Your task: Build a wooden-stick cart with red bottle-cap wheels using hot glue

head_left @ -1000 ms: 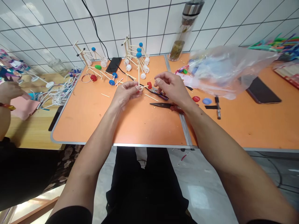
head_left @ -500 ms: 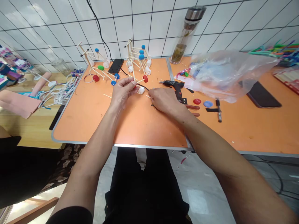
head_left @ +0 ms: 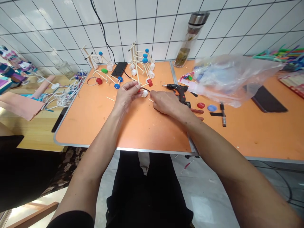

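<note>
My left hand [head_left: 127,97] is closed, with thumb and fingers pinching a small frame of thin wooden sticks [head_left: 144,85]. A red bottle cap [head_left: 149,82] sits at the end of one stick, and a white cap [head_left: 144,93] shows just below the fingertips. Close to its right, my right hand [head_left: 164,100] rests low over the table with its fingers curled down; whatever they grip is hidden. A short loose stick [head_left: 150,100] lies by its fingertips. Beyond the hands stand a stick model with blue and white caps [head_left: 145,60] and another with a green cap [head_left: 104,71].
A black glue gun [head_left: 177,89] and red-handled pliers [head_left: 197,111] lie near my right wrist. Farther right are a red cap [head_left: 200,105], a blue cap [head_left: 212,108], a marker [head_left: 223,115], a plastic bag [head_left: 228,79] and a phone [head_left: 269,98]. A glass bottle [head_left: 187,41] stands behind.
The view has shifted slightly, so the table sits a little lower. Both hands keep nearly the same pose, the left still pinching the stick frame.
</note>
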A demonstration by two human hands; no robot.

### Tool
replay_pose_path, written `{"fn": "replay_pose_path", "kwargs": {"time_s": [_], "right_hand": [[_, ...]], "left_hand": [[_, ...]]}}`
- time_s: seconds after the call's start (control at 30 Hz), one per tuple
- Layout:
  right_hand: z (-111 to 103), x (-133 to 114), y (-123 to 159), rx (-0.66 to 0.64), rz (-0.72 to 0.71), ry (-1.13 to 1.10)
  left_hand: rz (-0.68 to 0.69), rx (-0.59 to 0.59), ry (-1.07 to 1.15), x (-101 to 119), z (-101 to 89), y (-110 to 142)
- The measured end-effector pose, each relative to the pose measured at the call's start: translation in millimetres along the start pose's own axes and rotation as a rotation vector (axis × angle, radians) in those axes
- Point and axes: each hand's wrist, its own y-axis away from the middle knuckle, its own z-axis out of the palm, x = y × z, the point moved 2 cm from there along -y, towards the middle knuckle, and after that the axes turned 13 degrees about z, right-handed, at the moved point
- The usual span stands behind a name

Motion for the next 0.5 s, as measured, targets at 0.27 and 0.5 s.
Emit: {"fn": "replay_pose_path", "kwargs": {"time_s": [0.27,0.5], "right_hand": [[-3.0,0.0,-5.3,-0.037,-0.046,0.008],[-4.9,0.9,4.1,0.065,-0.059,-0.140]], "left_hand": [[-0.007,0.020,-0.015,0.5,0.1,1.0],[0.023,0.063,-0.069,5.4,-3.2,-1.4]]}}
